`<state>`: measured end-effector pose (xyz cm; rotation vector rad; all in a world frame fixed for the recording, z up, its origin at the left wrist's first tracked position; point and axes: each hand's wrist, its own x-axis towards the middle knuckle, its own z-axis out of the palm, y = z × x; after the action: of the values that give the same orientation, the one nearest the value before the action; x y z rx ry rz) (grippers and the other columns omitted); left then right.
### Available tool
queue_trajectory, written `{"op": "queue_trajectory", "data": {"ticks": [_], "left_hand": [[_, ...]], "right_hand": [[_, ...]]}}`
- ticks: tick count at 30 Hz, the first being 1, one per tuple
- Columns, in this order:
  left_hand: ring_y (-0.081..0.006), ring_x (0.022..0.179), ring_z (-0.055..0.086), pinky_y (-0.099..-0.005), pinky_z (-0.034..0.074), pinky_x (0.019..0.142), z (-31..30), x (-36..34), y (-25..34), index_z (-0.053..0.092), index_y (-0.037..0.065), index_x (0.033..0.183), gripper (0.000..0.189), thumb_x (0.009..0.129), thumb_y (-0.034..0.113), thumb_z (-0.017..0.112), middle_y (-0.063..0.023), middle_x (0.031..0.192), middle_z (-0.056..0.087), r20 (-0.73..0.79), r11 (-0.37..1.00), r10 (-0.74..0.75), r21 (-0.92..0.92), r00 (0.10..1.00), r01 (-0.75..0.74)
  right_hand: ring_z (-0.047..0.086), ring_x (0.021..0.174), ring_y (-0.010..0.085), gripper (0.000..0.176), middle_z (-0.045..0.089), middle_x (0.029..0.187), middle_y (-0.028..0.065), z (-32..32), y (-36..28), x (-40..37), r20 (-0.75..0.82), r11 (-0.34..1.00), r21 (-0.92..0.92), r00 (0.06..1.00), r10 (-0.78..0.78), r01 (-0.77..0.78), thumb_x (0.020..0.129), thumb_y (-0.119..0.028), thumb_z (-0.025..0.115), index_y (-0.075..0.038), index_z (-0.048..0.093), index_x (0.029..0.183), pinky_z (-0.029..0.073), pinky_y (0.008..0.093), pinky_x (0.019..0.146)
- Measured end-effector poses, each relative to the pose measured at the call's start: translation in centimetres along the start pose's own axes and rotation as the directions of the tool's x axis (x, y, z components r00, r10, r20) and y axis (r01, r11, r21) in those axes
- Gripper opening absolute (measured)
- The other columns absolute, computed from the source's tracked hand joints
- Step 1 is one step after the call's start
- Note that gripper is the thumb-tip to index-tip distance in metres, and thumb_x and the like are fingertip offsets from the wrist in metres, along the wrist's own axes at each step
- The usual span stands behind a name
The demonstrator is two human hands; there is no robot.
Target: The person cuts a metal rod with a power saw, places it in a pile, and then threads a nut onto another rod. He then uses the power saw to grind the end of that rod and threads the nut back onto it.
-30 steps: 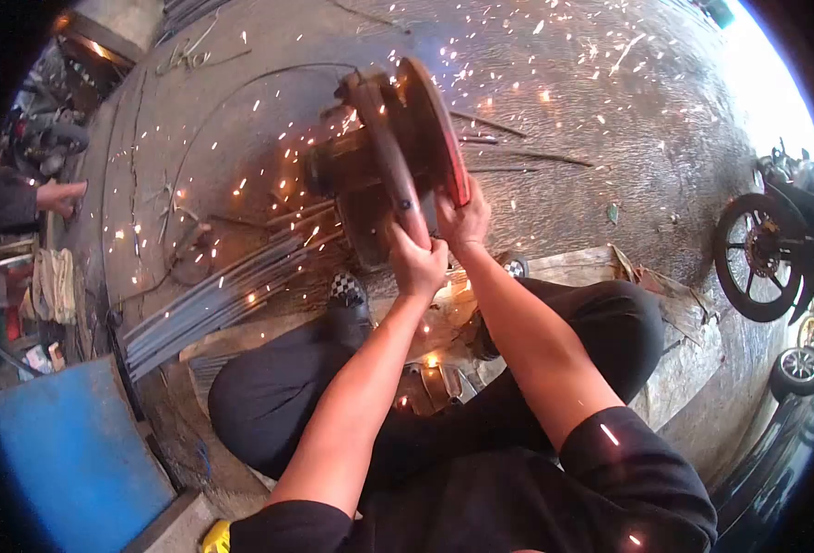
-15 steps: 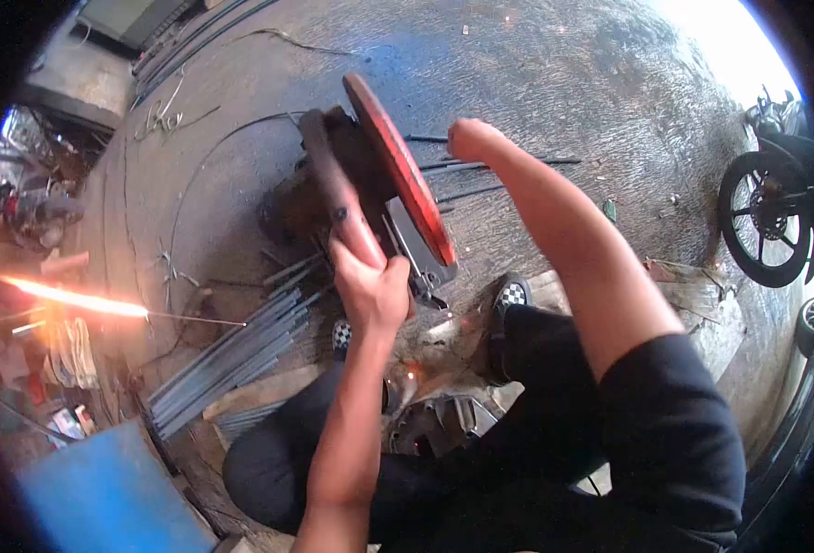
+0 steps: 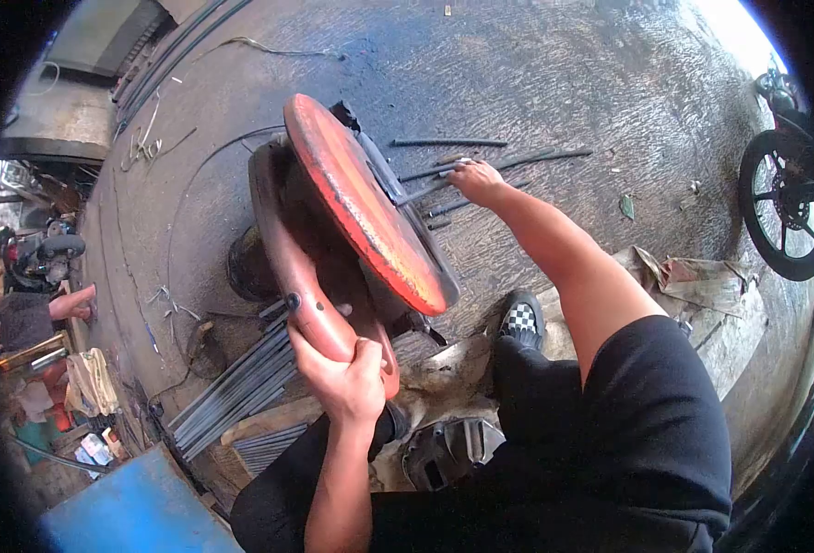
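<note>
My left hand (image 3: 341, 378) is wrapped round the reddish-brown handle (image 3: 326, 327) of a cut-off saw. The saw's round orange-red blade guard (image 3: 365, 217) stands tilted in front of me and hides much of the machine behind it. On the guard's far right side my right hand (image 3: 476, 182) is closed on a grey metal rod (image 3: 424, 192), which runs left toward the saw. Its fingertips are only partly visible. Dark rod pieces (image 3: 448, 142) lie on the floor around that hand.
A bundle of grey rods (image 3: 241, 382) lies left of my legs, near a blue panel (image 3: 140, 507). Another person's leg (image 3: 73, 301) shows at the far left. Crumpled sacking (image 3: 702, 295) lies on the right, with a motorcycle wheel (image 3: 780, 205) beyond.
The saw's handle and guard have shifted left in view, with my left hand still on the handle. My right hand has moved lower, onto a rod. The bright orange streak at left is gone.
</note>
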<state>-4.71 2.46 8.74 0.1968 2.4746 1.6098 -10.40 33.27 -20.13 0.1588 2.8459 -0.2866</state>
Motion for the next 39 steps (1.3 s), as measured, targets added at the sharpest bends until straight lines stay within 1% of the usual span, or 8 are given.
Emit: {"op": "queue_trajectory", "data": {"ticks": [9,13,19,28,30,33,35,39], "left_hand": [[-0.0349,0.111,0.051,-0.0451,0.040,0.097,0.0,-0.2,1.7,0.030,-0.004,0.134,0.071,0.071,0.003,0.063,-0.0246,0.117,0.049,-0.051,0.981,0.023,0.194,0.998,-0.013],[-0.0448,0.129,0.028,-0.0527,0.020,0.107,0.4,-0.4,3.8,0.030,-0.007,0.137,0.071,0.076,0.010,0.061,-0.0290,0.136,0.033,-0.005,0.598,0.707,0.539,0.707,-0.594],[-0.0126,0.105,0.052,-0.0260,0.043,0.089,4.0,1.2,7.7,0.040,-0.008,0.133,0.051,0.094,0.022,0.054,-0.0117,0.114,0.056,0.364,0.699,0.098,-0.688,0.926,0.196],[-0.0189,0.112,0.050,-0.0332,0.041,0.095,1.9,0.2,10.8,0.039,0.002,0.132,0.039,0.100,0.025,0.038,-0.0109,0.127,0.048,0.264,0.461,0.575,-0.887,0.775,-0.040],[-0.0192,0.106,0.055,-0.0321,0.044,0.091,-0.2,0.3,11.0,0.041,-0.001,0.129,0.039,0.100,0.025,0.038,-0.0120,0.122,0.052,0.192,0.201,0.607,-0.976,0.771,0.084],[-0.0190,0.089,0.062,-0.0281,0.050,0.076,-3.8,-0.7,11.4,0.050,-0.004,0.116,0.034,0.101,0.025,0.039,-0.0131,0.105,0.060,0.077,0.874,0.486,-0.020,0.870,-0.486],[-0.0181,0.075,0.063,-0.0245,0.051,0.064,-4.3,-1.2,12.4,0.054,-0.004,0.104,0.033,0.101,0.026,0.040,-0.0127,0.093,0.063,0.095,0.449,0.196,-0.894,0.976,-0.003],[-0.0189,0.078,0.063,-0.0276,0.054,0.064,-4.6,1.5,8.4,0.054,-0.003,0.102,0.034,0.101,0.028,0.039,-0.0139,0.095,0.063,0.157,0.473,0.214,-0.880,0.964,0.039]], "right_hand": [[0.059,0.090,0.0413,0.026,0.063,0.099,0.0201,-8.3,1.8,-6.1,-0.554,0.900,0.358,0.832,-0.012,0.251,0.087,-0.010,0.051,-0.008,0.056,0.112,0.048,0.0463,0.075],[0.061,0.082,0.0431,0.015,0.065,0.086,0.0194,-18.3,-1.2,-10.5,-0.467,0.752,0.639,0.858,0.212,0.162,0.089,-0.010,0.053,-0.004,0.057,0.103,0.047,0.0452,0.071],[0.061,0.085,0.0332,0.021,0.063,0.084,0.0137,-32.6,-12.1,-18.1,-0.731,0.758,0.364,0.670,-0.127,0.541,0.083,-0.010,0.061,-0.003,0.063,0.102,0.049,0.0392,0.073],[0.056,0.091,0.0301,0.029,0.062,0.090,0.0087,-37.9,-27.1,-24.6,-0.880,0.881,0.199,0.474,-0.033,0.430,0.073,-0.010,0.066,-0.010,0.066,0.101,0.045,0.0434,0.084],[0.061,0.074,0.0245,0.013,0.062,0.075,0.0094,-35.1,-27.6,-25.2,-0.817,0.629,0.509,0.560,0.138,0.587,0.078,-0.010,0.065,-0.006,0.065,0.090,0.048,0.0388,0.076],[0.058,0.061,0.0102,0.026,0.063,0.075,0.0050,-35.1,-26.3,-25.6,-0.299,-0.147,0.922,0.900,0.317,0.358,0.091,-0.020,0.060,0.004,0.062,0.081,0.050,0.0255,0.060],[0.060,0.064,0.0096,0.028,0.063,0.078,0.0048,-35.0,-26.2,-26.5,-0.146,-0.367,0.903,0.962,0.231,0.225,0.092,-0.023,0.060,0.005,0.062,0.088,0.051,0.0240,0.060],[0.063,0.068,0.0118,0.031,0.064,0.082,0.0056,-33.8,-27.4,-26.2,-0.129,-0.513,0.822,0.958,0.257,0.248,0.093,-0.026,0.059,0.004,0.061,0.099,0.056,0.0260,0.063]]}}
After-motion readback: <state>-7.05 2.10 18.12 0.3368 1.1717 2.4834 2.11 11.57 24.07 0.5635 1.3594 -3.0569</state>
